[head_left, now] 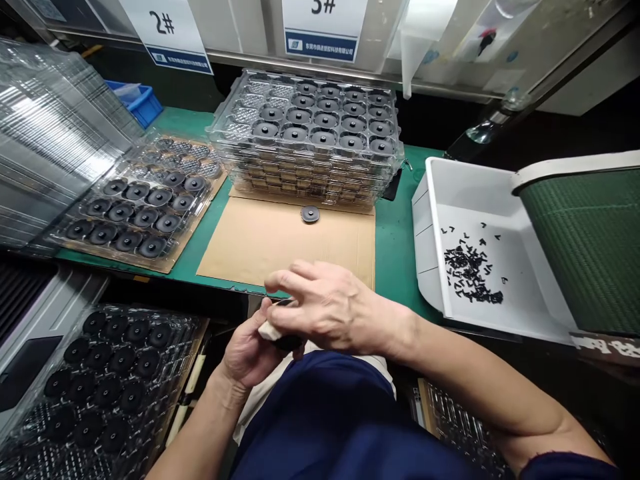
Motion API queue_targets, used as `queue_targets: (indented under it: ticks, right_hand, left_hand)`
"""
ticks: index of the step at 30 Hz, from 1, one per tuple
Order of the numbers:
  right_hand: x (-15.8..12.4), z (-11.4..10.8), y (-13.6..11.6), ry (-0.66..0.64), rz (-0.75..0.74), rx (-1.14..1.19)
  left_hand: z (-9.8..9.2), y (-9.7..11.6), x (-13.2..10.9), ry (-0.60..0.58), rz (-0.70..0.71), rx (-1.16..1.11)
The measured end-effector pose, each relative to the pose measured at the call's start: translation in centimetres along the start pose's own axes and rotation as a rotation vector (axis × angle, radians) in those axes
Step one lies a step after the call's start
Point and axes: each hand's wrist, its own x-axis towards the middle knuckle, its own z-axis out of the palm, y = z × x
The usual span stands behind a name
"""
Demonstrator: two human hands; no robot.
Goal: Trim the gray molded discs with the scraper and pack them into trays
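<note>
Close to my body, my left hand [253, 350] is closed around a black round part [290, 343], mostly covered by my fingers. My right hand [325, 307] reaches over it from above, its fingers bent round a small off-white pad or cloth [269, 331] pressed against the black part. What exactly the pad is, I cannot make out. Beyond my hands, a single dark disc with a raised centre [310, 214] lies on a cardboard sheet [250, 240]. Behind it stands a stack of clear plastic trays [310, 167], the top one partly filled with similar discs.
A filled clear tray [135, 213] lies left on the green table [393, 247], beside stacked clear trays [55, 133]. More black discs sit in trays [110, 390] at lower left. On the right, a white bin [525, 303] holds small black scraps beside a green conveyor belt [590, 240].
</note>
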Motion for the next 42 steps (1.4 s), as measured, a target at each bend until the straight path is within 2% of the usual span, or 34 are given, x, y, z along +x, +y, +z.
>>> queue_targets:
  ticks: [5, 7, 10, 14, 16, 20, 21, 23, 25, 27, 29, 30, 32, 34, 36, 39, 42]
  right_hand:
    - [-1.2, 1.4, -0.6, 0.082, 0.336, 0.006]
    - [-1.6, 2.0, -1.1, 0.071, 0.401, 0.064]
    - [-1.4, 2.1, -1.5, 0.067, 0.431, 0.026]
    - [-0.2, 1.4, -1.5, 0.019, 0.268, -0.025]
    - [0.1, 1.4, -1.6, 0.016, 0.253, -0.003]
    - [-0.5, 2.0, -1.9, 0.042, 0.424, 0.105]
    - [-0.7, 2.1, -1.9, 0.033, 0.446, 0.125]
    - [-0.8, 2.0, -1.9, 0.015, 0.451, 0.109]
    - [-0.6, 1.6, -1.7, 0.0, 0.375, 0.046]
    - [-0.1, 1.0, -1.4, -0.035, 0.222, 0.009]
    - [0.4, 0.7, -1.2, -0.062, 0.128, 0.001]
    - [0.5, 0.7, -1.2, -0.051, 0.144, 0.004]
    - [0.6, 1.1, -1.3, 0.005, 0.265, 0.051]
    - [0.5, 1.6, -1.8, 0.061, 0.39, 0.187]
    - [0.5, 2.2, -2.6, 0.109, 0.441, 0.341]
    - [0.6, 2.8, -3.4, 0.163, 0.443, 0.425]
    - [0.5, 3.0, -3.1, 0.157, 0.465, 0.332]
  left_hand:
    - [0.2, 0.3, -0.1, 0.178, 0.322, 0.058]
    - [0.2, 0.2, -0.1, 0.205, 0.409, 0.078]
    - [0.1, 0.0, 0.0, 0.172, 0.33, 0.085]
    - [0.1, -0.3, 0.0, 0.11, 0.138, 0.008]
    - [0.3, -0.3, 0.0, 0.129, 0.162, -0.037]
    - [0.4, -0.2, -0.2, 0.193, 0.408, -0.018]
    - [0.2, -0.2, -0.2, 0.188, 0.41, -0.002]
    - [-0.2, -0.3, -0.3, 0.145, 0.321, 0.018]
    - [-0.6, -0.5, -0.3, 0.081, 0.177, 0.011]
    - [-0.9, -0.7, -0.3, 0.019, 0.063, -0.028]
    - [-1.0, -0.6, -0.3, 0.006, 0.045, -0.084]
    - [-1.0, -0.5, -0.3, 0.021, 0.088, -0.105]
    - [-0.9, -0.3, -0.2, 0.071, 0.244, -0.112]
    - [-0.7, 0.0, -0.2, 0.094, 0.391, -0.059]
    - [-0.6, 0.1, -0.2, 0.085, 0.487, 0.011]
    - [-0.5, 0.4, -0.4, 0.083, 0.58, 0.07]
    - [-0.7, 0.8, -0.7, 0.099, 0.571, 0.068]
